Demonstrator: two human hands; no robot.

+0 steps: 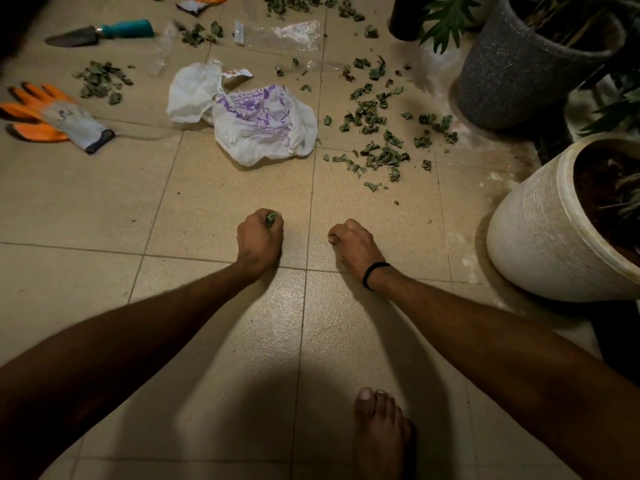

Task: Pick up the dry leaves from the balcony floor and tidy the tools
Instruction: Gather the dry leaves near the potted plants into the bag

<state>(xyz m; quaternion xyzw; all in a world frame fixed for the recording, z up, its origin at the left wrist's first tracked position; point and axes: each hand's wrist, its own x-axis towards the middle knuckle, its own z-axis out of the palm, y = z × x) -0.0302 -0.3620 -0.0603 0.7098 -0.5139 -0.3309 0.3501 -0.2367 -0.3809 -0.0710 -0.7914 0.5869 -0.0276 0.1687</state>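
— Starting with the left hand (260,237)?
— Clenched round a small wad of dry leaves (272,218), green poking out at the thumb side. Low over the tiled floor (207,209); touching it or not, hard to say.
— And the right hand (351,242)?
— Curled into a fist as well, just beside the left, with a black band (374,276) round the wrist. No leaf showing in it.
— Where to look for the remaining litter?
— Ahead and to the right of the right hand: scattered leaves (377,140) over the tiles, reaching toward a grey pot (512,71). More small heaps far ahead of the left hand.
— Anything straight ahead?
— Beyond both hands, about midway between them, a crumpled plastic bag (263,129), white with purple print.
— Tools?
— Far ahead and left of the left hand: an orange glove (52,116) flat on the floor, then farther on a trowel (100,32) with a teal handle, well apart. Off to the right of the right hand, a white pot (540,230).
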